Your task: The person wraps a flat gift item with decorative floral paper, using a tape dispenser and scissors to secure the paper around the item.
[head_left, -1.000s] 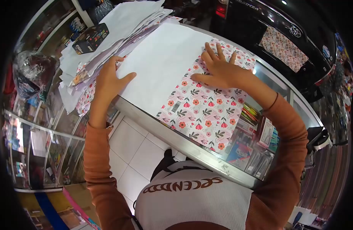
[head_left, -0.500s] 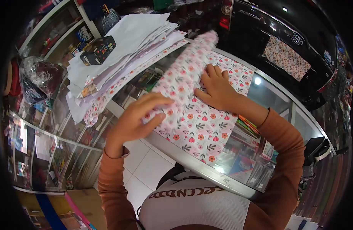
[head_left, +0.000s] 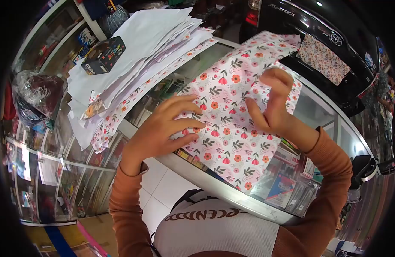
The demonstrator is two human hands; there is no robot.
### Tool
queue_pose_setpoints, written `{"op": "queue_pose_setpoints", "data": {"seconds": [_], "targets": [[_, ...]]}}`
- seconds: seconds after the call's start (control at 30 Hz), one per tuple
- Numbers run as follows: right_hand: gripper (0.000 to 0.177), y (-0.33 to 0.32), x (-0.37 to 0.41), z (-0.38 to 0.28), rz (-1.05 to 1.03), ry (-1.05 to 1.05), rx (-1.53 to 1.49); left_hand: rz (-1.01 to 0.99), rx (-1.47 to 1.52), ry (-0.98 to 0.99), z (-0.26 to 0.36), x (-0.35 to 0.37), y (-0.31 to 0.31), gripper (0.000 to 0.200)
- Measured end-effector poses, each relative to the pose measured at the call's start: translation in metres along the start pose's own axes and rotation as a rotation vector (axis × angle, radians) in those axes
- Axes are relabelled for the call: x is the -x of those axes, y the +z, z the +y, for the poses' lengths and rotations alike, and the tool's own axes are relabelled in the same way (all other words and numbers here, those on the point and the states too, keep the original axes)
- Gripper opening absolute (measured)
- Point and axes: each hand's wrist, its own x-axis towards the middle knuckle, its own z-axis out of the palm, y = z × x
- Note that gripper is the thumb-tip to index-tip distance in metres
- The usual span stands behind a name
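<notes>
Floral-patterned paper (head_left: 227, 124), white with pink and orange flowers, lies over the glass counter, its far part raised and curving toward the black car. My left hand (head_left: 165, 126) rests at the paper's left edge with its fingers spread. Above the right part of the paper is my right hand (head_left: 274, 103), its fingers bent and apart, with nothing visible between them. Left of the paper sits a thick stack of white sheets (head_left: 142, 47), some with floral undersides, and a black box (head_left: 104, 55) on top.
The glass counter (head_left: 317, 103) holds packaged goods inside. A black car (head_left: 300, 25) with a floral panel (head_left: 324, 59) stands beyond it. Glass shelves (head_left: 56, 171) and a plastic-wrapped bundle (head_left: 38, 96) are at the left. White floor tiles (head_left: 157, 205) show below.
The paper's rolled far part has opened out and shifted right. My right hand has lifted off the paper and moved right; my left hand has moved slightly right, its fingers spreading.
</notes>
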Motion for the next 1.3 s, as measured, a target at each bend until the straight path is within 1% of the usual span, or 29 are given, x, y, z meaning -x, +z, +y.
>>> {"op": "queue_pose_setpoints", "data": {"seconds": [0.03, 0.1, 0.17, 0.2, 0.23, 0.3, 0.4, 0.5, 0.6, 0.7, 0.8, 0.9, 0.93, 1.03, 1.13, 1.23, 1.3], "targets": [[0.048, -0.001, -0.003, -0.008, -0.102, -0.068, 0.029, 0.005, 0.045, 0.000, -0.003, 0.000, 0.001, 0.030], [0.040, -0.013, -0.016, -0.031, -0.306, -0.208, 0.095, -0.010, 0.062, -0.015, -0.004, -0.001, -0.003, 0.038], [0.032, -0.007, -0.031, -0.051, -0.522, -0.232, -0.152, 0.011, 0.074, -0.055, -0.004, -0.003, -0.002, 0.041], [0.029, 0.001, -0.024, -0.060, -0.519, -0.226, -0.231, -0.047, 0.067, -0.060, -0.008, -0.004, -0.004, 0.042], [0.028, 0.001, -0.016, -0.065, -0.613, -0.254, -0.233, -0.050, 0.060, -0.070, -0.010, -0.002, -0.002, 0.041], [0.025, -0.001, -0.012, -0.072, -0.729, -0.306, -0.179, -0.053, 0.044, -0.087, -0.013, -0.001, 0.002, 0.040], [0.021, 0.002, -0.010, -0.069, -0.739, -0.256, -0.327, -0.020, 0.092, -0.087, -0.014, 0.001, 0.002, 0.042], [0.018, 0.001, -0.009, -0.067, -0.746, -0.250, -0.409, -0.052, 0.098, -0.074, -0.005, 0.003, -0.001, 0.043], [0.014, -0.001, -0.013, -0.068, -0.750, -0.248, -0.460, -0.055, 0.037, -0.014, -0.003, 0.005, -0.001, 0.042], [0.015, -0.003, -0.011, -0.068, -0.779, -0.225, -0.527, -0.053, 0.008, -0.017, 0.002, 0.004, -0.004, 0.042], [0.018, -0.003, -0.011, -0.071, -0.777, -0.198, -0.479, -0.031, 0.000, -0.062, 0.002, 0.003, -0.002, 0.043], [0.022, 0.003, -0.004, -0.077, -0.712, -0.135, -0.399, 0.015, 0.008, -0.149, 0.000, 0.004, 0.002, 0.046], [0.028, 0.004, -0.002, -0.076, -0.722, -0.155, -0.375, 0.012, 0.020, -0.159, -0.002, 0.005, 0.002, 0.047], [0.033, -0.003, -0.005, -0.079, -0.872, -0.071, -0.332, 0.018, 0.028, -0.148, -0.005, 0.006, 0.003, 0.046], [0.038, -0.002, -0.008, -0.083, -0.824, -0.024, -0.237, 0.027, -0.092, -0.141, -0.004, 0.007, 0.004, 0.046], [0.041, -0.003, -0.005, -0.084, -0.853, -0.016, -0.202, 0.008, -0.118, -0.142, -0.008, 0.007, 0.007, 0.048], [0.040, -0.003, -0.007, -0.085, -0.846, -0.005, -0.193, 0.007, -0.066, -0.163, -0.008, 0.006, 0.007, 0.051]]}}
